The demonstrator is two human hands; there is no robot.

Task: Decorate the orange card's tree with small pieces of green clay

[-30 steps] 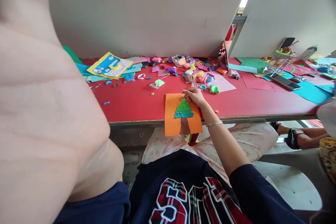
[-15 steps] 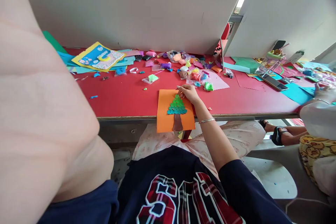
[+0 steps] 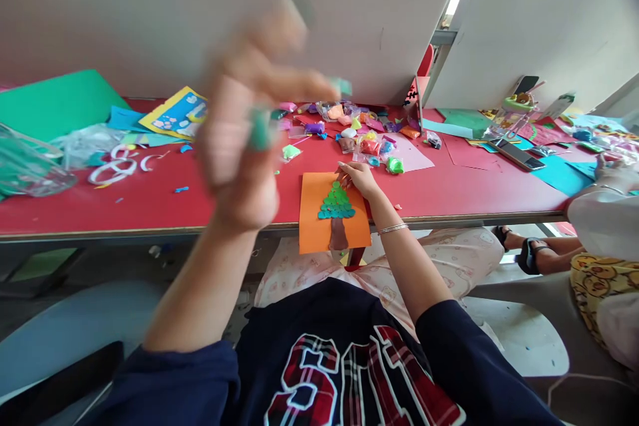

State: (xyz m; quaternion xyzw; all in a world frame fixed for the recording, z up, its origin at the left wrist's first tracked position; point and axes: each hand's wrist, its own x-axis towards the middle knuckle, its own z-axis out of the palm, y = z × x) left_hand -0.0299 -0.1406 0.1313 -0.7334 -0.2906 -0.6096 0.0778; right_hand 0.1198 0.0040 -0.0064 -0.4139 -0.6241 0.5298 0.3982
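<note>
Red table (image 3: 200,203): is carrying the work at its front edge, with clay bags (image 3: 372,145) lying just behind.
Left hand (image 3: 244,120): is hanging raised near the camera, well apart from the table, with the wrist bent and the fingers loosely curled. Teal clay (image 3: 260,128) is showing against them, but blur is hiding whether they are pinching it.
Orange card (image 3: 310,226): is lying partly over the table edge. Pressing on the overhang could tip it off.
Right hand (image 3: 360,178): is reaching forward, fingers slightly parted, tips touching down at the treetop and gripping nothing.
Clay tree (image 3: 337,203): is sitting mid-card. Heavy pressing could squash its scales.
</note>
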